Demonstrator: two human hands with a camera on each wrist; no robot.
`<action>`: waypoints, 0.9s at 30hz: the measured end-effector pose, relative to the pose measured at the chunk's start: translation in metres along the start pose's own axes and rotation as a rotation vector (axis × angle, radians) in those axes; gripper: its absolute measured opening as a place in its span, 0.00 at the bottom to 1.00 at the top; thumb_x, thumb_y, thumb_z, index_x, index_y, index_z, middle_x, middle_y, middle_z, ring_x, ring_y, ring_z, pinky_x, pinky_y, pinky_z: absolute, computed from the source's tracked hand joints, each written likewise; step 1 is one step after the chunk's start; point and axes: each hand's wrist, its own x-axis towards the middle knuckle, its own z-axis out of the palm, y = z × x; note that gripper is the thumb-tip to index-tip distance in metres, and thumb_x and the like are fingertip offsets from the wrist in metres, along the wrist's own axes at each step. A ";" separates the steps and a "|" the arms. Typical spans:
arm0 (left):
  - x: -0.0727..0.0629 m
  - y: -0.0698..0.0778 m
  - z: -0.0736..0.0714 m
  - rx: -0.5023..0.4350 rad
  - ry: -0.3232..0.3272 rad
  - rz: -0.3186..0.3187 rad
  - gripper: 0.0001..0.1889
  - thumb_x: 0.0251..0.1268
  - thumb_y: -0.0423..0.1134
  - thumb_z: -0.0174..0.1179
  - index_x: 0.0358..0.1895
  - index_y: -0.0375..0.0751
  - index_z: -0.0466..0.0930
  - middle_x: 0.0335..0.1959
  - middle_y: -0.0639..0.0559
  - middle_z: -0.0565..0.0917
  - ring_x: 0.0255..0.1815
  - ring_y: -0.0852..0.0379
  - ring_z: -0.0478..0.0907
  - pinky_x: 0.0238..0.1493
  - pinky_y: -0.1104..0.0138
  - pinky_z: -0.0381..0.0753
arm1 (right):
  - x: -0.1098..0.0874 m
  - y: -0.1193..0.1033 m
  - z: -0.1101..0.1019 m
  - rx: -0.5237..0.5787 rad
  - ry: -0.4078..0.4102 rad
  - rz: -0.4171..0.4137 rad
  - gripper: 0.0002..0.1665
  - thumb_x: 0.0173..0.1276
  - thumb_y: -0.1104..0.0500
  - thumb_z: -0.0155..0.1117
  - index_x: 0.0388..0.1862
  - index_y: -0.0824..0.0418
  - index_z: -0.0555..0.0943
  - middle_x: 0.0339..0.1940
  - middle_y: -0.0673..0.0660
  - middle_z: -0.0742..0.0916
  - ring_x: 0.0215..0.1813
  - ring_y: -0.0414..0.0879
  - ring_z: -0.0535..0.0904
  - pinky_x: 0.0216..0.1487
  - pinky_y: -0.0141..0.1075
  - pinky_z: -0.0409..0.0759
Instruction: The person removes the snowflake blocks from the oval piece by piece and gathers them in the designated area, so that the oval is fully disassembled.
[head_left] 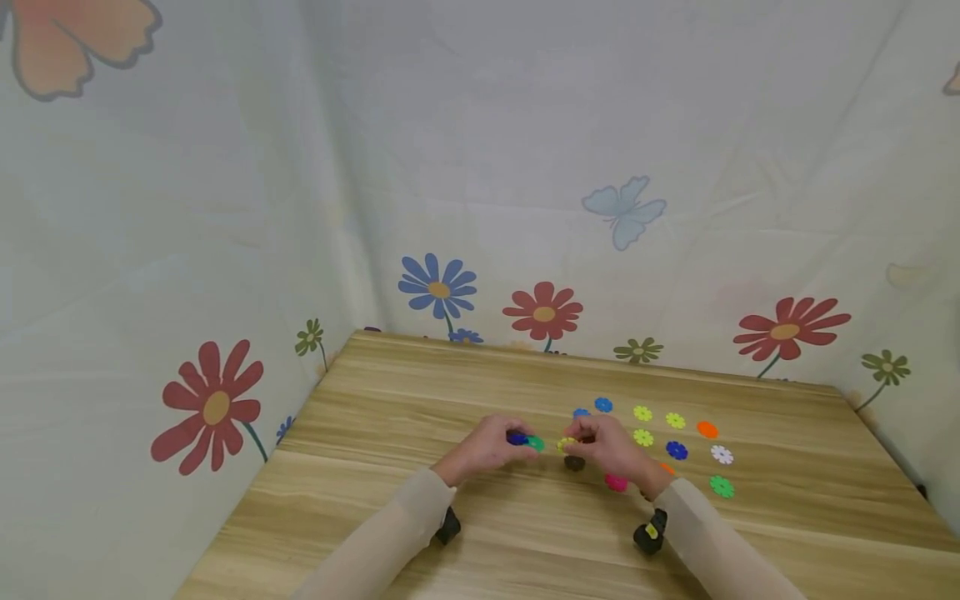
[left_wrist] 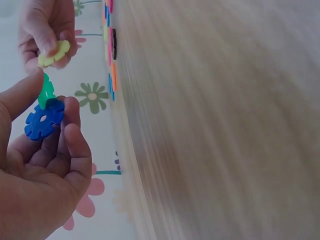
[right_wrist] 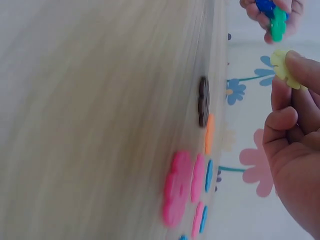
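Note:
My left hand point(head_left: 491, 443) holds two notched plastic discs joined together, a dark blue disc point(left_wrist: 44, 120) and a green disc point(left_wrist: 46, 92). They meet edge to edge at an angle, with the green one toward the other hand. My right hand point(head_left: 606, 448) pinches a yellow notched disc point(right_wrist: 283, 67) between thumb and fingers. In the head view the yellow disc is a short gap to the right of the green one. Both hands are above the wooden table. A dark brown disc point(head_left: 574, 463) lies just below the right hand's fingers in the head view.
More flower-shaped discs lie spread on the table point(head_left: 360, 525) at the right. Among them are a pink disc point(head_left: 617, 482), a green disc point(head_left: 722, 487), a white disc point(head_left: 722, 454) and an orange disc point(head_left: 707, 430). A flower-printed curtain point(head_left: 480, 167) hangs behind the table.

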 end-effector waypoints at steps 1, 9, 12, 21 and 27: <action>0.000 -0.001 -0.001 0.000 0.001 -0.003 0.13 0.59 0.44 0.66 0.46 0.44 0.83 0.39 0.58 0.81 0.39 0.61 0.75 0.40 0.67 0.76 | -0.002 0.001 -0.002 0.002 0.006 0.004 0.05 0.63 0.58 0.67 0.31 0.59 0.82 0.29 0.50 0.82 0.28 0.40 0.74 0.28 0.33 0.74; -0.001 -0.006 -0.004 0.005 0.007 -0.038 0.14 0.59 0.44 0.66 0.46 0.45 0.83 0.40 0.57 0.80 0.39 0.59 0.74 0.41 0.65 0.76 | -0.015 0.004 -0.018 0.015 -0.028 0.076 0.09 0.64 0.56 0.66 0.37 0.60 0.86 0.33 0.53 0.85 0.29 0.43 0.75 0.29 0.36 0.77; -0.001 -0.006 -0.004 0.009 0.005 -0.034 0.14 0.59 0.43 0.67 0.46 0.43 0.83 0.39 0.57 0.80 0.38 0.59 0.75 0.40 0.65 0.76 | -0.019 0.004 -0.022 0.020 -0.037 0.072 0.09 0.65 0.57 0.65 0.39 0.61 0.86 0.36 0.54 0.85 0.31 0.44 0.75 0.31 0.37 0.78; -0.003 -0.004 -0.004 0.012 -0.002 -0.038 0.15 0.59 0.43 0.66 0.47 0.42 0.82 0.39 0.57 0.81 0.37 0.60 0.75 0.40 0.66 0.76 | -0.030 0.002 -0.028 -0.052 -0.060 0.052 0.07 0.66 0.59 0.63 0.38 0.59 0.86 0.33 0.51 0.82 0.31 0.41 0.74 0.32 0.32 0.75; -0.002 -0.003 -0.001 0.016 -0.007 -0.032 0.14 0.58 0.42 0.67 0.46 0.42 0.83 0.38 0.57 0.81 0.37 0.59 0.75 0.40 0.66 0.76 | -0.035 0.004 -0.030 -0.019 -0.123 0.098 0.06 0.63 0.60 0.66 0.38 0.61 0.84 0.38 0.54 0.84 0.37 0.44 0.78 0.35 0.33 0.79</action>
